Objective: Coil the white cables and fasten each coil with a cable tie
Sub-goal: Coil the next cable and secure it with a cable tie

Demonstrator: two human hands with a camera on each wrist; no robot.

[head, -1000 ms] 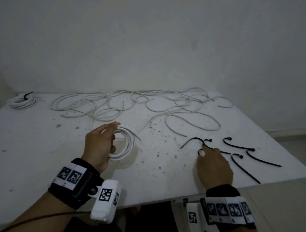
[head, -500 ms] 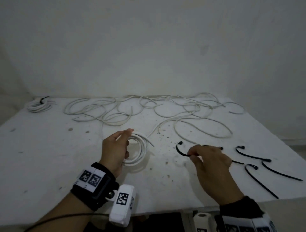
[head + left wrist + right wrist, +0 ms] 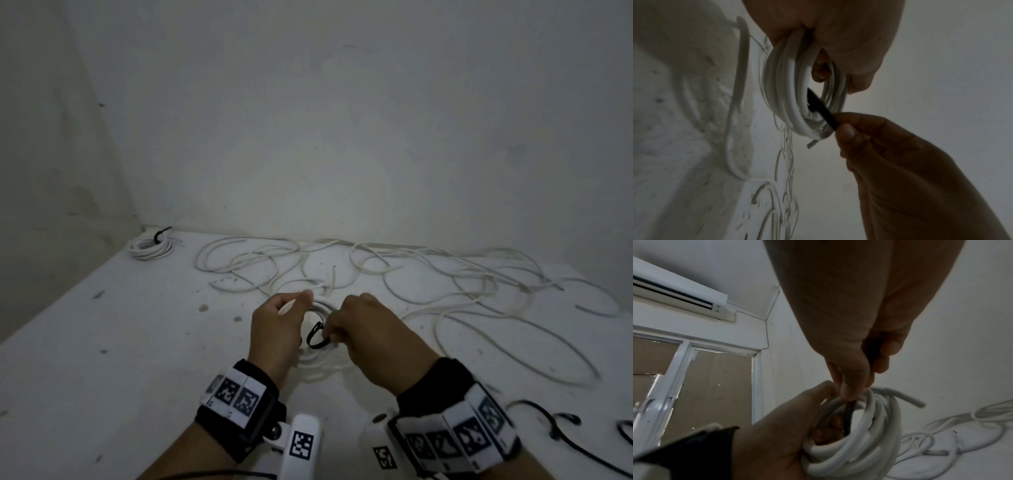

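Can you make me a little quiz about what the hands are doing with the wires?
1. True or false: the left hand holds the white coil.
2. What does the right hand pinch? A) a black cable tie B) scissors C) tape
3. Fill in: at the table's far left corner lies a finished coil already fastened with a black ____.

Key
1. True: its fingers curl round the loops.
2. A: the tie's tip pokes into the middle of the coil.
3. Tie. Loose white cables lie uncoiled at the back, and spare ties lie at the near right.
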